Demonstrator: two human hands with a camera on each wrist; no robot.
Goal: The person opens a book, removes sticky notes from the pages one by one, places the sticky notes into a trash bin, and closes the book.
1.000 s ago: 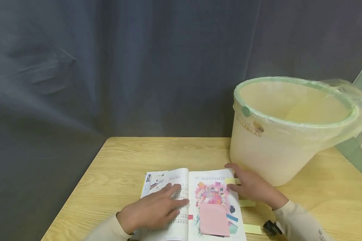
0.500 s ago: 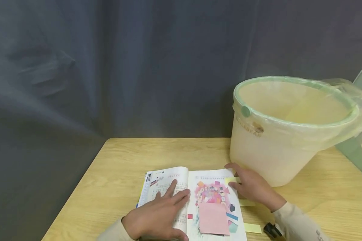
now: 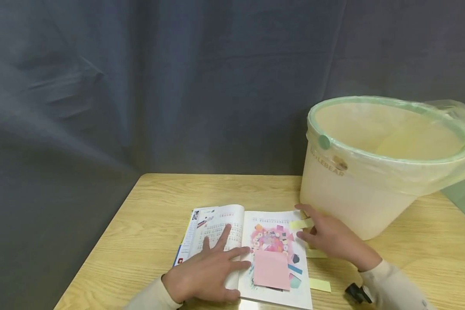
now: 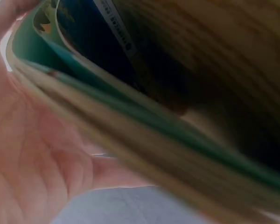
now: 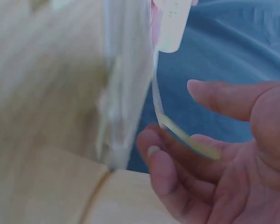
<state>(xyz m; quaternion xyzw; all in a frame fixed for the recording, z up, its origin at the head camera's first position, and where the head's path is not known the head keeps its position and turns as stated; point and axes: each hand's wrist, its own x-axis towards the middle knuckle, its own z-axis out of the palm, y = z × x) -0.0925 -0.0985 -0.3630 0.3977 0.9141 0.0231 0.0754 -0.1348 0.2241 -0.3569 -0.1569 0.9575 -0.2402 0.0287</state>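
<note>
An open book (image 3: 302,286) lies on the table, its left page printed with text and its right page with a pink picture. My left hand (image 3: 209,273), fingers spread, rests over the left page; from its wrist the palm (image 4: 32,154) shows beside the curved page edges. A pink sticky note (image 3: 271,270) covers part of the right page. At that page's upper right edge is my right hand (image 3: 335,237), thumb and fingers apart around a yellow sticky tab (image 3: 301,223). In the right wrist view the tab (image 5: 191,142) sticks out between thumb and fingers, with fingertips at the page edge.
A large cream bucket (image 3: 360,193) with a green rim stands right behind my right hand. Two more yellow tabs (image 3: 320,285) stick out from the book's right side. A dark curtain (image 3: 224,86) hangs behind the wooden table (image 3: 139,224).
My left hand has spread its fingers wider, and its thumb now points right at the bottom of the book. The book sits slightly higher in view. The right hand stays by the upper tab.
</note>
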